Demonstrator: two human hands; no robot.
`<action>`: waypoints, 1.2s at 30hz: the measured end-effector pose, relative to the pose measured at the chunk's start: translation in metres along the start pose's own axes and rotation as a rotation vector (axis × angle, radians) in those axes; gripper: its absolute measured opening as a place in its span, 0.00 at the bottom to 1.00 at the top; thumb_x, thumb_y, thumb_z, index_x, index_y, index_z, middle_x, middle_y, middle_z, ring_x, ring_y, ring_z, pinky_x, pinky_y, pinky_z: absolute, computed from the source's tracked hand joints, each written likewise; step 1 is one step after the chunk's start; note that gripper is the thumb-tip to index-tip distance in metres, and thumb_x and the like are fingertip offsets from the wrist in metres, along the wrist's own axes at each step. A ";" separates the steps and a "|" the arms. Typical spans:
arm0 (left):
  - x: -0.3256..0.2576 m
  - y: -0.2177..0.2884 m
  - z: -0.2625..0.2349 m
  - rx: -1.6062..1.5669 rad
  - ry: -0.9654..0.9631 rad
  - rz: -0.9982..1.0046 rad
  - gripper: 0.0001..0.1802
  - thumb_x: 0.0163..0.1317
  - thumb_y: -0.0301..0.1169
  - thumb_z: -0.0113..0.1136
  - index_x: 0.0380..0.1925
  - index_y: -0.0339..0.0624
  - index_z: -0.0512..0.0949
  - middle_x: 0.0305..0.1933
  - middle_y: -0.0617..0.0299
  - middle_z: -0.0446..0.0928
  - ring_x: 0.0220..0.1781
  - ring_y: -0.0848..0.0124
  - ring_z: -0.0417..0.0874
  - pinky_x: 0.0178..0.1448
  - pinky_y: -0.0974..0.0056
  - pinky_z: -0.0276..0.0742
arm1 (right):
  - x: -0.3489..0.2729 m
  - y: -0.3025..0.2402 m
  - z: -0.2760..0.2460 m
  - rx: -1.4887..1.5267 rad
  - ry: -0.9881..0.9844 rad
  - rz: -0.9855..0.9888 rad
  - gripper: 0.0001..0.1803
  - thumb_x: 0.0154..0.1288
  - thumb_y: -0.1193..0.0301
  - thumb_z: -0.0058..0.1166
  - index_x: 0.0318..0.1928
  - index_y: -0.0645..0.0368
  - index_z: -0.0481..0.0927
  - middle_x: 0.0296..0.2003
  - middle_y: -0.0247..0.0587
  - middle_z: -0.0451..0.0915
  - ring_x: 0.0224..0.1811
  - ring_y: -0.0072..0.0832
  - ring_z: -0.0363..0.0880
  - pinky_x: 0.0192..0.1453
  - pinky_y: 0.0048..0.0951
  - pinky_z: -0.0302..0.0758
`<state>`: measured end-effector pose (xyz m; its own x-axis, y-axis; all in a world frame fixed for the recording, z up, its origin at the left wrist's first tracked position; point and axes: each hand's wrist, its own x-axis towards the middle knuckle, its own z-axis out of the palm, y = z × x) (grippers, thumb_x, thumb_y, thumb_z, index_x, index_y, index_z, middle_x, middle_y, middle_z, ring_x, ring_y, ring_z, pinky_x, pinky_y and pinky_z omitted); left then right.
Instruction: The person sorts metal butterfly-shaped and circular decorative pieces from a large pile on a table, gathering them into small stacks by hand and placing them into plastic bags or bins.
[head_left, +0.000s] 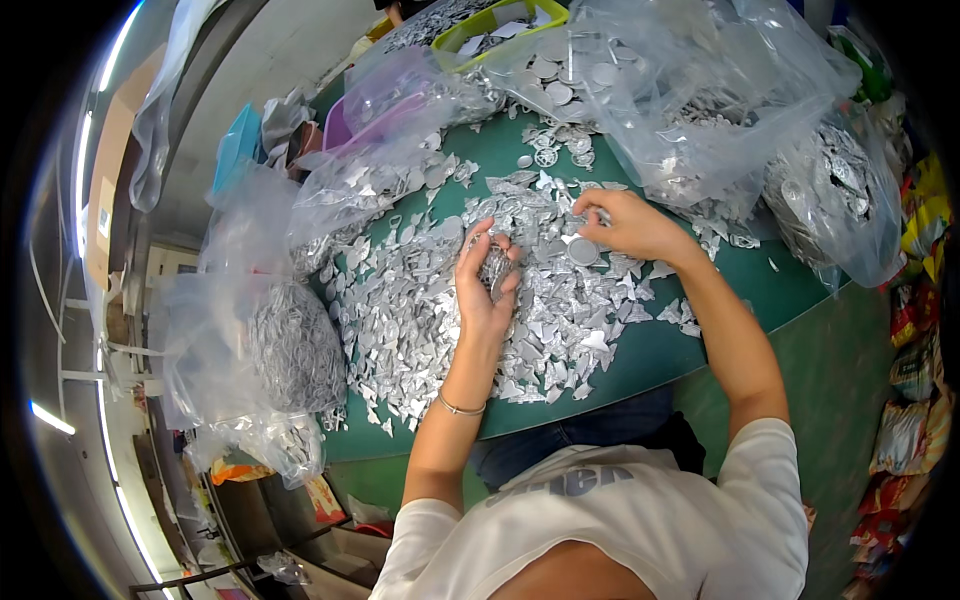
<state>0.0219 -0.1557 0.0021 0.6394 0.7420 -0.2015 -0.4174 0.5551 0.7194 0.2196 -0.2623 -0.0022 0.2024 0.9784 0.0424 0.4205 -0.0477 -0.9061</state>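
Observation:
A wide heap of small silver metal pieces (420,300) covers a green table (660,350). My left hand (482,285) is cupped over the middle of the heap and holds a stack of round silver pieces (495,268) between fingers and palm. My right hand (625,225) rests farther back and to the right, its fingertips pinching a silver piece at the heap's edge. A round silver disc (583,251) lies just under that hand.
Clear plastic bags full of silver parts ring the table: one at the left edge (290,350), one at the back right (700,110), another at the far right (835,190). A yellow-green tray (480,25) and a purple tray (340,125) stand behind.

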 end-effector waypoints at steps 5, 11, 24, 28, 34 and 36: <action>0.003 -0.014 0.014 0.022 -0.009 -0.078 0.14 0.62 0.31 0.47 0.47 0.42 0.66 0.29 0.61 0.69 0.31 0.72 0.71 0.16 0.77 0.58 | -0.002 0.008 0.009 -0.318 0.044 -0.038 0.22 0.46 0.67 0.60 0.41 0.66 0.74 0.32 0.53 0.77 0.40 0.46 0.75 0.45 0.37 0.71; -0.001 -0.007 0.023 0.034 -0.052 -0.069 0.14 0.62 0.30 0.47 0.47 0.41 0.66 0.30 0.61 0.69 0.32 0.71 0.71 0.16 0.77 0.57 | 0.002 -0.007 -0.005 -0.056 -0.090 0.316 0.21 0.48 0.66 0.60 0.40 0.69 0.75 0.33 0.56 0.77 0.33 0.44 0.78 0.41 0.36 0.73; -0.015 -0.003 0.004 -0.093 -0.061 -0.087 0.17 0.61 0.31 0.48 0.50 0.44 0.64 0.33 0.61 0.67 0.33 0.71 0.68 0.17 0.77 0.56 | 0.011 0.002 -0.006 0.677 0.092 0.350 0.11 0.62 0.65 0.49 0.32 0.62 0.72 0.22 0.36 0.73 0.13 0.19 0.68 0.12 0.18 0.60; -0.017 -0.008 -0.002 -0.188 -0.074 -0.111 0.17 0.61 0.32 0.48 0.51 0.46 0.64 0.33 0.61 0.67 0.34 0.71 0.68 0.17 0.77 0.56 | 0.016 0.016 -0.007 1.162 0.079 0.250 0.11 0.62 0.67 0.47 0.36 0.63 0.72 0.32 0.43 0.75 0.26 0.24 0.74 0.17 0.18 0.67; -0.019 -0.015 -0.014 -0.289 -0.135 -0.085 0.16 0.61 0.32 0.48 0.50 0.46 0.64 0.34 0.61 0.66 0.34 0.72 0.68 0.18 0.77 0.57 | 0.023 0.000 0.021 1.718 0.245 0.351 0.16 0.61 0.64 0.47 0.43 0.65 0.69 0.42 0.50 0.72 0.41 0.37 0.74 0.32 0.28 0.76; -0.020 -0.015 -0.017 -0.281 -0.147 -0.063 0.16 0.61 0.32 0.49 0.49 0.45 0.64 0.33 0.61 0.67 0.34 0.71 0.68 0.18 0.77 0.58 | 0.021 -0.006 0.025 1.741 0.239 0.378 0.14 0.62 0.62 0.46 0.24 0.59 0.67 0.28 0.41 0.70 0.33 0.32 0.70 0.28 0.28 0.70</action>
<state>0.0045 -0.1730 -0.0161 0.7476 0.6520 -0.1267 -0.5231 0.6955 0.4925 0.1988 -0.2368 -0.0066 0.2331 0.9112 -0.3398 -0.9600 0.1599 -0.2297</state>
